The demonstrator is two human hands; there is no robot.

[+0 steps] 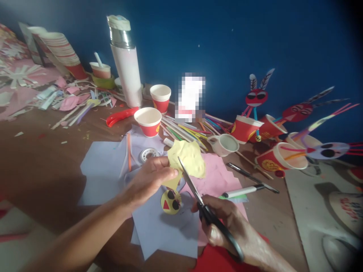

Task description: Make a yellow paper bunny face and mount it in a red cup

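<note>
My left hand (154, 175) pinches a crumpled piece of yellow paper (188, 156) between thumb and fingers. In my right hand (231, 223) is a pair of scissors (195, 190) with black handles, its blade tips lying over the yellow paper. Whether the blades are cutting into it I cannot tell. Below the paper, a round yellow paper face (170, 202) with black eyes and a red triangle rests on lilac paper sheets (164, 236). Pink paper (218, 175) lies beside them, under a white marker (242, 192) and a black pen (252, 176).
Red paper cups (149, 122) and a white flask (126, 71) stand toward the blue wall. Coloured straws (184, 130), a tape roll (149, 154) and a small white cup (224, 144) lie closer. Cups holding paper figures (256, 98) stand at right. Paper scraps (70, 100) litter the left.
</note>
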